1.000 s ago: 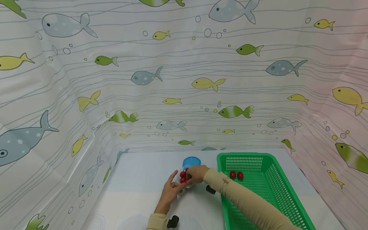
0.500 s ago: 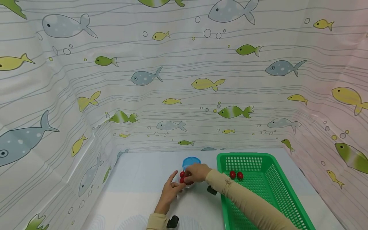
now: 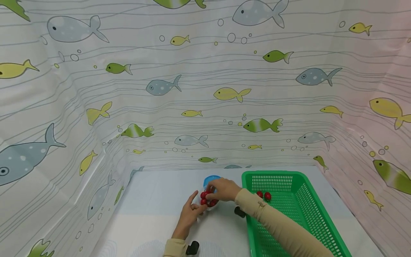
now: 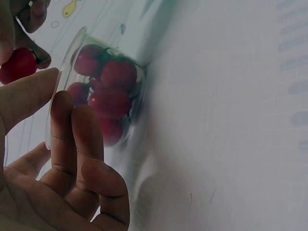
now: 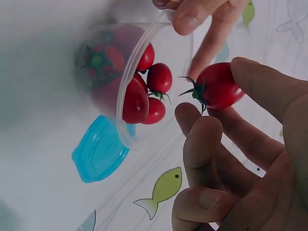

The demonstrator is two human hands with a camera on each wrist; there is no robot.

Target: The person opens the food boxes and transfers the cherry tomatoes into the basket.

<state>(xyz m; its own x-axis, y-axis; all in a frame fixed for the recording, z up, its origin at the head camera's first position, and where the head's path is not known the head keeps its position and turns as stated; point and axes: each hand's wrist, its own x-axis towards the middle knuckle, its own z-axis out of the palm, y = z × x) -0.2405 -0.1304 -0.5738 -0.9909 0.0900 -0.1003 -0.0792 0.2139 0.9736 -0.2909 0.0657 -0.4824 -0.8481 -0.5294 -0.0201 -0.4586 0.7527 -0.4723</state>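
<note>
My left hand (image 3: 188, 216) grips the rim of a clear round plastic tub (image 4: 140, 81), fingers along its outer wall. Several red cherry tomatoes (image 4: 109, 103) with green stems lie inside the tub. Over its mouth, my right hand (image 3: 224, 189) pinches one cherry tomato (image 5: 219, 85) between thumb and fingers. That tomato is apart from the others, its green stem facing the tub in the right wrist view. Much of the tub is hidden by my hands in the head view.
A blue lid (image 3: 211, 180) lies on the white table just behind the tub. To the right stands a green plastic basket (image 3: 273, 172) with two cherry tomatoes (image 3: 268, 196) in it, partly under my right forearm. Fish-patterned sheets rise around the table.
My right hand has come up and slightly right out of the tub, with a cherry tomato in its fingers. More tomatoes in the tub now show. My left hand has stayed in place.
</note>
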